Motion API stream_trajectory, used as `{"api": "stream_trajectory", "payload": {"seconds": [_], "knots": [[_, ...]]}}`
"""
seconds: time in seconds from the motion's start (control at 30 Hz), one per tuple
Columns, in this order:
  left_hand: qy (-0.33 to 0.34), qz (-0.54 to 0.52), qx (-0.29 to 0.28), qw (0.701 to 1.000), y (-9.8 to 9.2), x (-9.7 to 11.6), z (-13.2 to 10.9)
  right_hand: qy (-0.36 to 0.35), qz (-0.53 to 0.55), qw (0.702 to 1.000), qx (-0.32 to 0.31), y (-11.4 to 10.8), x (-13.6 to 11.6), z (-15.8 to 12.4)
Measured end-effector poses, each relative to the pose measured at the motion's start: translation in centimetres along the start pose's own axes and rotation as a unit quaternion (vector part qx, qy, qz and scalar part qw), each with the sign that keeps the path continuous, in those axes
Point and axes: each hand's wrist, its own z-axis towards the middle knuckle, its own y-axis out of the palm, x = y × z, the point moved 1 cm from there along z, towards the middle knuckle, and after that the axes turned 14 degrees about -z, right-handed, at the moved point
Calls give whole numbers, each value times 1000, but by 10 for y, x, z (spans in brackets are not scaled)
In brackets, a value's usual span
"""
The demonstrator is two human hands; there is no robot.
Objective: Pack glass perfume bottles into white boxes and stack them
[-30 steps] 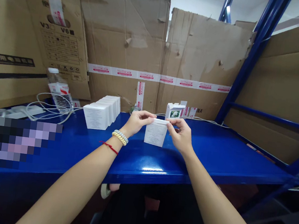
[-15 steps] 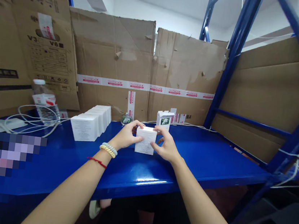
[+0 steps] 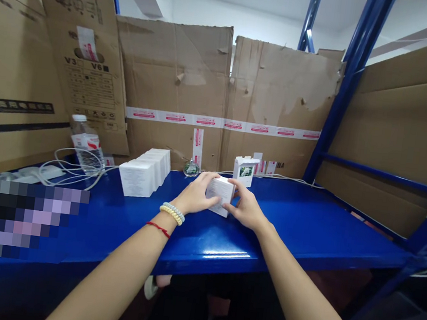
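A small white box (image 3: 219,194) with fine print on its near face stands on the blue shelf, turned at a slant. My left hand (image 3: 199,194) grips its left side, fingers over the top edge and thumb on the front. At its right side my right hand (image 3: 246,205) is closed on it too. Behind stands another white box (image 3: 243,172) with a green picture and its top flap raised. A row of white boxes (image 3: 139,177) stands to the left. Between the row and my hands, farther back, is a small clear round ornament (image 3: 191,167).
A water bottle (image 3: 87,147) and a coiled white cable (image 3: 59,164) lie to the left, near a pixelated patch. Cardboard sheets (image 3: 177,72) wall the back and sides. Blue metal posts (image 3: 348,93) stand at right. The blue shelf's front edge (image 3: 225,257) runs close to me.
The box between my hands has turned from facing me squarely to a slant. The whole view has shifted, so most things appear farther right.
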Motion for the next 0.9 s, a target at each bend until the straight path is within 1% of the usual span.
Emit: {"api": "stream_trajectory", "payload": {"seconds": [0.13,0.17,0.23,0.3,0.37,0.43,0.5,0.57,0.63,0.7,0.77,0.83,0.9], "knots": [[-96,28,53,994,17,15,-2,-15,-28,999,2,1,0,-1],[-119,29,66,990,21,18,-2,-8,-34,999,-1,1,0,-1],[-142,30,83,986,27,22,0,18,-44,999,-9,0,-2,-2],[-149,44,87,984,27,25,0,40,-56,997,-14,-1,-3,-2],[-160,76,82,981,22,29,-4,50,-68,996,-18,-2,-3,-3],[-176,104,76,976,9,33,-13,57,-73,995,-28,-1,-2,-4],[-176,130,73,973,-8,38,-28,64,-72,994,-48,0,-1,-5],[-187,165,81,965,-31,40,-46,65,-68,993,-70,1,0,-6],[-221,215,100,946,-58,37,-64,64,-67,992,-86,2,-1,-6],[-269,269,127,916,-86,30,-80,67,-69,991,-96,2,-2,-6],[-315,297,160,887,-110,18,-91,72,-70,990,-102,3,-2,-6],[-323,303,185,877,-127,6,-97,72,-71,989,-109,4,-2,-6],[-318,310,207,871,-136,-4,-98,69,-71,988,-116,6,0,-7]]}}
